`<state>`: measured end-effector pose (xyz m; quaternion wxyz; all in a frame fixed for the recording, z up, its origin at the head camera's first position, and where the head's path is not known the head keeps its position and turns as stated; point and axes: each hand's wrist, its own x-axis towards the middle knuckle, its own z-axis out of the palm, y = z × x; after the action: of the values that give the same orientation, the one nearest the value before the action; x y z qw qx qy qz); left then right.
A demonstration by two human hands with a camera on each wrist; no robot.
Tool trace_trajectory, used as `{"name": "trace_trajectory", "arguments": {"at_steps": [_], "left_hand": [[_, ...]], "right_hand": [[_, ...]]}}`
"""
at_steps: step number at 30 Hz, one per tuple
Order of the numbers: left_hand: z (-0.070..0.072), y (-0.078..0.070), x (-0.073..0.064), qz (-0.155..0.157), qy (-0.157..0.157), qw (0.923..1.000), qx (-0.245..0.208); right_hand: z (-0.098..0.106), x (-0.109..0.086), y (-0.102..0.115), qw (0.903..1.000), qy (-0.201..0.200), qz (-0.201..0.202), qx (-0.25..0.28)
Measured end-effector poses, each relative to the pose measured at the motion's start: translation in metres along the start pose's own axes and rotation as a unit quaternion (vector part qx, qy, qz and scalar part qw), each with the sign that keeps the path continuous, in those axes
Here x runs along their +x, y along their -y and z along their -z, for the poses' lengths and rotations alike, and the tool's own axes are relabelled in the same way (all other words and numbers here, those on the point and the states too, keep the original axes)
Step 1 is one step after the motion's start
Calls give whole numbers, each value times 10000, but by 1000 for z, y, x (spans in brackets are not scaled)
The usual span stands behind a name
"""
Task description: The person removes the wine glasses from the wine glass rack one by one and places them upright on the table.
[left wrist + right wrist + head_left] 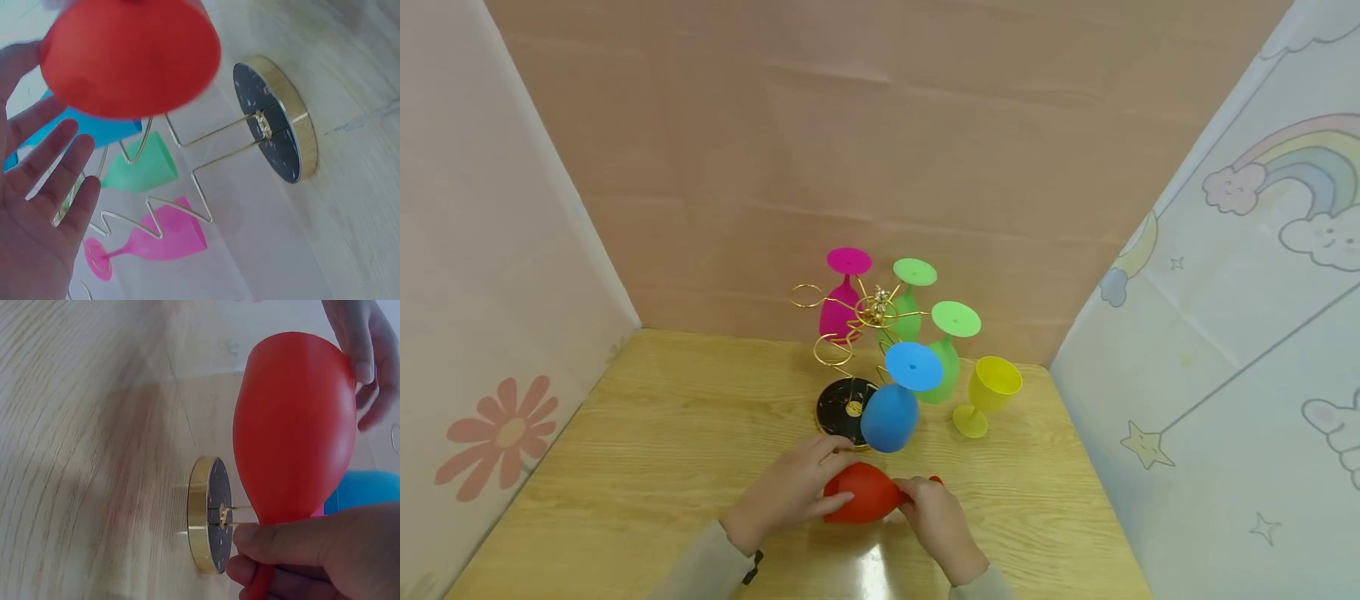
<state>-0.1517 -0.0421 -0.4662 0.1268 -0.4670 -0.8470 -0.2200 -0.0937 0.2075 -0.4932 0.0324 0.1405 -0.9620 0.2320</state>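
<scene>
A red plastic goblet [861,493] lies roughly sideways above the near part of the table, its bowl toward my left and its stem toward my right. My right hand [936,517] pinches the stem between thumb and fingers; the right wrist view shows this grip [294,550] close up. At the bowl's mouth end is my left hand [797,487], thumb on the near side and fingers at the far side. In the left wrist view, this hand's [37,200] lower fingers are spread and fairly straight, apart from the goblet [131,59]. The thumb's contact is partly hidden there.
Just beyond my hands stands a gold wire goblet rack [878,310] on a round black base [837,408]. Blue [891,417], magenta [841,312] and green [942,367] goblets hang upside down from it. A yellow goblet [995,385] stands upright at the right.
</scene>
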Motion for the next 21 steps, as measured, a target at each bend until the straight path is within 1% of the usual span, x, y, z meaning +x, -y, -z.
{"name": "trace_trajectory", "arguments": {"at_steps": [3, 5, 7, 9, 11, 12, 14, 16, 18, 19, 21], "left_hand": [[5, 5, 0, 24, -371, 9992, 137], [9, 9, 0, 83, -606, 9979, 212], [12, 13, 0, 160, -865, 9958, 253], [15, 16, 2, 323, -1140, 9929, 139], [19, 20, 4, 582, -1418, 9881, -115], [21, 22, 6, 752, -1557, 9845, -291], [28, 26, 11, 1128, -1830, 9740, -714], [34, 30, 17, 1420, -2125, 9613, -1029], [41, 35, 24, 1513, -2424, 9507, -1203], [45, 37, 28, 1488, -2554, 9473, -1233], [52, 39, 36, 1372, -2786, 9428, -1210]], "right_hand": [[1, -3, -10, 9977, 123, -4, 669], [2, -5, -16, 9921, 249, -38, 1231], [3, -9, -23, 9829, 365, -129, 1802], [5, -12, -31, 9697, 515, -265, 2374], [7, -15, -38, 9540, 658, -479, 2885], [9, -16, -42, 9472, 705, -566, 3077], [12, -16, -49, 9364, 764, -705, 3351], [16, -16, -56, 9308, 759, -839, 3475], [18, -16, -63, 9295, 683, -959, 3495], [19, -16, -65, 9281, 650, -1052, 3511], [21, -17, -71, 9275, 526, -1193, 3503]]}}
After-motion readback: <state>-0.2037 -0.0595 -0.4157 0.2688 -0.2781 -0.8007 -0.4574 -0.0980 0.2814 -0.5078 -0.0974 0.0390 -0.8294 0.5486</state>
